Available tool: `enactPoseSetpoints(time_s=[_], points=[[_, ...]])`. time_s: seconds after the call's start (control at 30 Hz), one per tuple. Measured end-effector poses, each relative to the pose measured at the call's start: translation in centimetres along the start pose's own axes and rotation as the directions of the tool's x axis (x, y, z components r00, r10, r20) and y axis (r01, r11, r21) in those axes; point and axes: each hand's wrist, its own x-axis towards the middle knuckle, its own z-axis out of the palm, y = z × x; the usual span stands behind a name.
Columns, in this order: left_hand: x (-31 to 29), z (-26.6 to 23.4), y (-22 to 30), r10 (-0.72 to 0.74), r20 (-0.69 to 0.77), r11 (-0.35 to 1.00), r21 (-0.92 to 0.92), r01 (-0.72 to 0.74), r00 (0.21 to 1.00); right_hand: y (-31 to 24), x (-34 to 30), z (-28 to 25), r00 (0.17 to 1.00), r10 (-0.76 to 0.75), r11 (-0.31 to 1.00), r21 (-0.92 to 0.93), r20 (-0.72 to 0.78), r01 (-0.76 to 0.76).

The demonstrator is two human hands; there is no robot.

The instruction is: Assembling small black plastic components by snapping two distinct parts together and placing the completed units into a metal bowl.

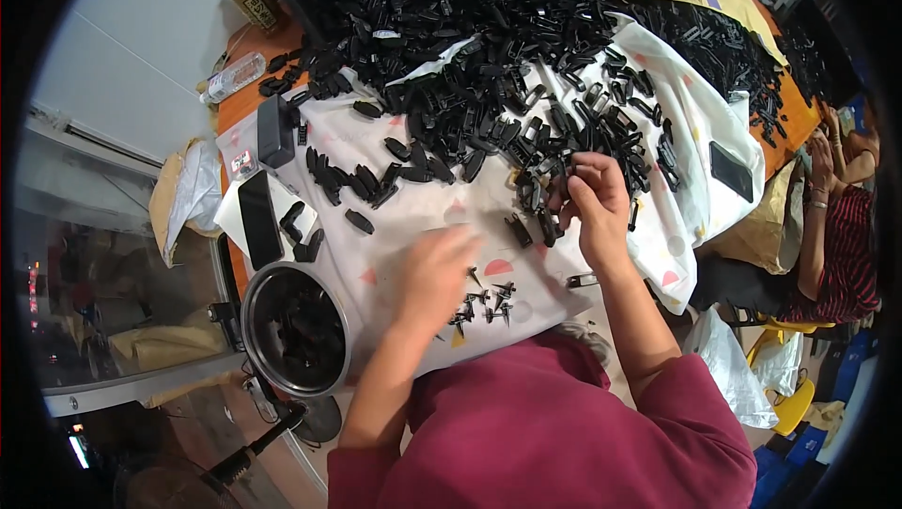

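Observation:
My left hand (437,274), smeared by motion, is over the patterned white cloth (413,297), just left of several small black pointed pieces (493,302). Its fingers are too blurred to read. At the near edge of a big heap of black plastic pieces (470,48), my right hand (601,203) has its fingers curled and pinched on a small black plastic piece (562,197). More hollow black pieces (519,230) lie beside its fingertips. A loose row of oblong black pieces (359,220) is spread on the cloth beyond my left hand.
At the left stands a round metal bowl (252,321) with black pieces inside. Beyond it are a dark phone (260,222), a black box (275,131) and a plastic bottle (233,78). Another phone (731,171) lies at the right. A person in a striped top (841,265) sits far right.

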Motion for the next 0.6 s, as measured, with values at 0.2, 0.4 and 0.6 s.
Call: enactPoseSetpoints(time_s=[0.2,0.4,0.6], points=[[3.8,4.3,1.7,0.168,0.112,0.985,-0.046,-0.163,0.979,-1.3,-2.4,-1.3,0.988,0.122,0.992,-0.055,0.095,-0.117],[2.9,0.7,4.0,-0.311,0.261,0.245,-0.907,0.343,0.914,-3.4,-4.6,-0.1,0.902,-0.178,0.739,-0.552,0.393,0.386],[2.2,-1.1,4.7,-0.296,0.172,0.282,-0.924,0.258,0.940,-4.0,-4.1,1.1,0.808,-0.361,0.585,-0.562,0.466,0.585]])
